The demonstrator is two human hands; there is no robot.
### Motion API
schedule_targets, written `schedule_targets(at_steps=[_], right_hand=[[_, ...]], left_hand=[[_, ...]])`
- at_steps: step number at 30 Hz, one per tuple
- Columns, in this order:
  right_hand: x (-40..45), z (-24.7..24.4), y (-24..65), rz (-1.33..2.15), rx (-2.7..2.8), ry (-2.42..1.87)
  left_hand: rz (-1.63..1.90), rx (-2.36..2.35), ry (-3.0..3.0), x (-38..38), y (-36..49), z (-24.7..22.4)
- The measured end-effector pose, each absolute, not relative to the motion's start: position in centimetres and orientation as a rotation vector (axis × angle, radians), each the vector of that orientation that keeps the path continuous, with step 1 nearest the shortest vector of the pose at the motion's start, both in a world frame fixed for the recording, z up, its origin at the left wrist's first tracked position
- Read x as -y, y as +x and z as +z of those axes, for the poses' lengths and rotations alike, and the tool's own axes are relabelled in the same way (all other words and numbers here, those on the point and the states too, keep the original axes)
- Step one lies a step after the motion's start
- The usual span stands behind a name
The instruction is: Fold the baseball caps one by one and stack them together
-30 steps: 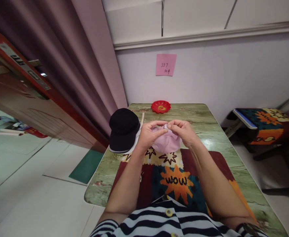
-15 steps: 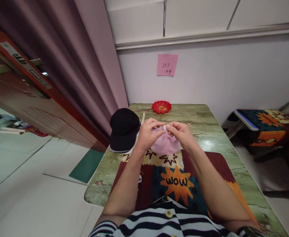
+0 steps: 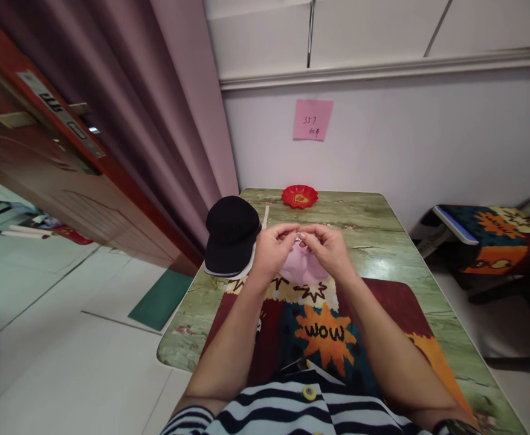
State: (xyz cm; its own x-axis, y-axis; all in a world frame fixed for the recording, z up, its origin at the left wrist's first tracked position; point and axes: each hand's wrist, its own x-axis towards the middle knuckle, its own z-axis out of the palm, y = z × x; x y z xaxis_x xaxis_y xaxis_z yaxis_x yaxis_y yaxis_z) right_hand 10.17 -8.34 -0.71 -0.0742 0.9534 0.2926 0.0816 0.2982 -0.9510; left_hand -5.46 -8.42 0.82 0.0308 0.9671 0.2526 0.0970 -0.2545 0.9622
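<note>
Pink cloth piece is pinched at far edge by left hand and right hand, fingertips nearly meeting; fine fingertip work seemingly underway, steady grip called for.

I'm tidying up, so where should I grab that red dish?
I'd pinch the right side of the red dish's wavy rim, thumb above and fingers under its flared edge. Come from the right: the wall stands behind, the black cap lies to the left and your hands are in front.
</note>
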Motion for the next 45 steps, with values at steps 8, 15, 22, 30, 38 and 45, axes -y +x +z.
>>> schedule_targets(at_steps=[8, 15, 22, 30, 38, 45], right_hand=[[8.5, -0.7, 9.8, 0.657, 1.723, -1.009], [8.1, -1.8, 9.8, 0.757, 1.686, -1.101], [7.0, -2.9, 10.8, 0.918, 1.643, -0.979], [4.4, -4.9, 14.6, 0.872, 1.872, -1.157], [4.6, -4.2, 14.7, 0.680, 1.802, -1.135], [5.4, -4.5, 14.6, 0.816, 1.787, -1.072]], left_hand=[[1.390, -1.078, 1.262, 8.5, -5.8, 1.1], [1.443, -1.187, 1.259, 7.7, -7.4, 0.2], [0.936, -1.204, 1.437, 6.0, -8.0, 0.6], [0.837, -1.133, 1.471, 2.5, -7.8, -1.2], [1.096, -1.133, 1.558, 2.9, -7.0, -1.6], [1.153, -1.128, 1.319, 4.9, -7.0, -1.5]])
